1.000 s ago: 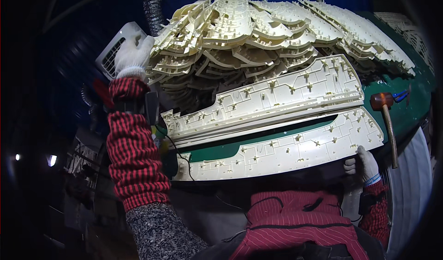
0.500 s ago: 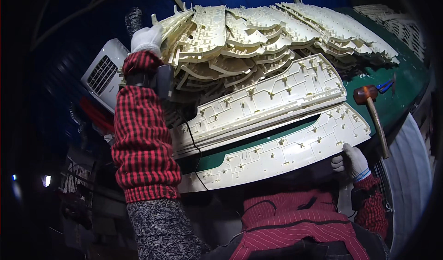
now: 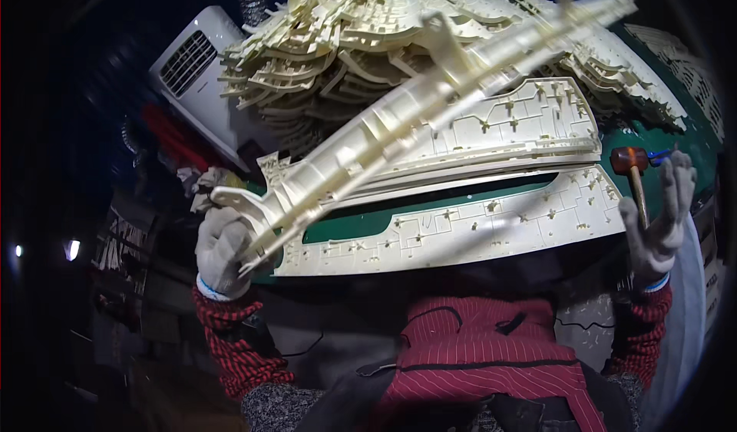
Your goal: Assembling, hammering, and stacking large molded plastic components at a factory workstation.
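My left hand (image 3: 223,252), in a white knit glove, grips the near-left end of a long ribbed cream plastic trim piece (image 3: 380,133). The piece rises diagonally to the upper right, over the table, and is slightly blurred. My gloved right hand (image 3: 660,221) is raised at the right with its fingers apart, touching nothing, close to a mallet (image 3: 631,162) with a brown head and wooden handle. Below the held piece, a flat cream panel (image 3: 461,229) with small pegs lies along the near table edge. Behind it rests another cream panel (image 3: 537,121), partly covered by the held piece.
A tall pile of curved cream plastic parts (image 3: 368,25) fills the back of the green table (image 3: 345,229). A white appliance with a black grille (image 3: 219,117) stands at the left. Blue-handled pliers (image 3: 659,156) lie beside the mallet. More cream parts (image 3: 668,60) are at the far right.
My left hand has come back from the pile toward me, bringing the long trim piece across the table. My right hand has left the near panel's edge, risen and opened.
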### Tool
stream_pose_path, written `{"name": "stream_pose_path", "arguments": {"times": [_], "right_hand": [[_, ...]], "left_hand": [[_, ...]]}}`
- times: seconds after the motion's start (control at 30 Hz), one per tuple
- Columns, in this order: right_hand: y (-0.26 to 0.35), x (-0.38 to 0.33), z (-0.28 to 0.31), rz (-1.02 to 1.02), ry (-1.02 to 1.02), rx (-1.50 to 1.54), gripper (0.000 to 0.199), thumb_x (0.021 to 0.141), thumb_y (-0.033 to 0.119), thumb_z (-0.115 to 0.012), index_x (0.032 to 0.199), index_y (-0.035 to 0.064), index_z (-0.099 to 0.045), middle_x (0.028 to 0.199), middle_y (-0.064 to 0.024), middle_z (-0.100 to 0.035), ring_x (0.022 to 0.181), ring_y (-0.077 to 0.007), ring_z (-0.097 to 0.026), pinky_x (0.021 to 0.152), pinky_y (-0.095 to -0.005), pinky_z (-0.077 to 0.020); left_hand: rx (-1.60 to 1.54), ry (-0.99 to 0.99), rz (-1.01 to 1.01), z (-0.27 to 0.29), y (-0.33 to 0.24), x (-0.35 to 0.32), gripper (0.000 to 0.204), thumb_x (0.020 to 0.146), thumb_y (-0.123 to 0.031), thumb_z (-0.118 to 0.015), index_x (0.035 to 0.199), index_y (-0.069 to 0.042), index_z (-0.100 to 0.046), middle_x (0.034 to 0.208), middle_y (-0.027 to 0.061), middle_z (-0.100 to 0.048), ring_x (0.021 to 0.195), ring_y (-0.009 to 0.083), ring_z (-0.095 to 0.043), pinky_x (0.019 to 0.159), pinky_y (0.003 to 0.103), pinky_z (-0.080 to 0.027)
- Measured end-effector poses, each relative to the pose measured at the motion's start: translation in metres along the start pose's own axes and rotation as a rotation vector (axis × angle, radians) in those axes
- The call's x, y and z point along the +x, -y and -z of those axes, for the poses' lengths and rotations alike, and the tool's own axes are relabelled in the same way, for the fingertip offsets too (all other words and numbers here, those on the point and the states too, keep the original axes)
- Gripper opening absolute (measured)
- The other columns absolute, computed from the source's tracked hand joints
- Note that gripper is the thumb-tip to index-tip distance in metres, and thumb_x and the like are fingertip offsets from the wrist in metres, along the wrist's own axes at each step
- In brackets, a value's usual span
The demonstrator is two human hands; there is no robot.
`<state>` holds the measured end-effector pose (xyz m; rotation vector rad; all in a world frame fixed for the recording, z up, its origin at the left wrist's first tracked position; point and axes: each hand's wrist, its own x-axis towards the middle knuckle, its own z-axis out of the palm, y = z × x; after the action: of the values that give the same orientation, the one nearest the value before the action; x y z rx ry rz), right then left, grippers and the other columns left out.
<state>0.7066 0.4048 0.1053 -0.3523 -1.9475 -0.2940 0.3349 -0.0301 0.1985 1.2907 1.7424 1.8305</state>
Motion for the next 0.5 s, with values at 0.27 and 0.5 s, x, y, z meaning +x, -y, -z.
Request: {"name": "stream_pose_path", "arguments": {"times": [0.27,0.5], "right_hand": [[-0.014,-0.027,-0.028,0.281,0.113,0.057,0.051,0.081,0.000,-0.080,0.129,0.0013,-0.064,0.117,-0.0165,-0.072,0.108,-0.0349,-0.071,0.092,-0.0476,-0.0583],[0.065,-0.057,-0.067,0.159,0.540,0.434,0.042,0.076,-0.001,-0.073,0.118,0.0051,-0.069,0.105,-0.0198,-0.072,0.089,-0.0374,-0.069,0.075,-0.0429,-0.0552]], "left_hand": [[0.831,0.083,0.177,0.000,0.075,-0.074,0.045,0.088,-0.027,-0.077,0.112,0.009,-0.066,0.085,0.0144,-0.070,0.070,0.0253,-0.066,0.062,0.034,-0.051],[1.035,0.168,-0.285,-0.084,0.101,-0.062,0.049,0.078,-0.022,-0.079,0.118,0.002,-0.064,0.099,0.0166,-0.068,0.089,0.0372,-0.066,0.074,0.045,-0.053]]}}
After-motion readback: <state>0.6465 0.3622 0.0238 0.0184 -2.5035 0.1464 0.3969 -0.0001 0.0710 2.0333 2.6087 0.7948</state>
